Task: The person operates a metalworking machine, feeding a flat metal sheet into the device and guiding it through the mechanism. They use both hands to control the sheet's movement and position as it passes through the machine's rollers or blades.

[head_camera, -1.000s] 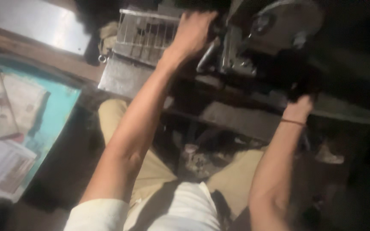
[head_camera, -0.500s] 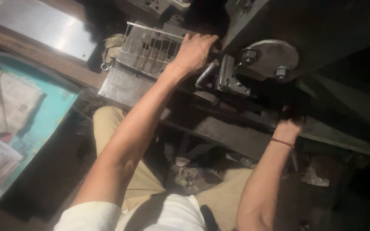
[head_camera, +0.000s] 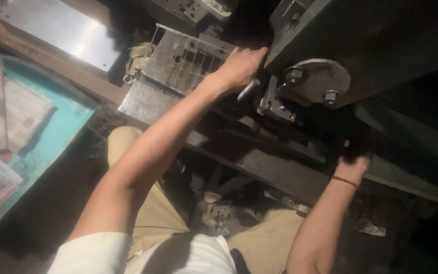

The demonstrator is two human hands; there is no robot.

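Both hands barely shifted, just the view dropped lower. Left hand (head_camera: 239, 66) lies flat, fingers loose, on the perforated metal sheet (head_camera: 186, 58) by the dark press (head_camera: 361, 40). Right hand (head_camera: 352, 160) reaches into shadow underneath, can't tell its grip. Teal board (head_camera: 59, 127) far left.

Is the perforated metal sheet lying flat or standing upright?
Roughly flat, slightly tilted. The perforated metal sheet rests on the bench with its punched face toward the camera; the left hand presses on its right end beside the machine.

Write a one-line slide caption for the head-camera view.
Seated at a dark metal press, left hand rests on a perforated metal sheet; right hand reaches into shadow beneath.
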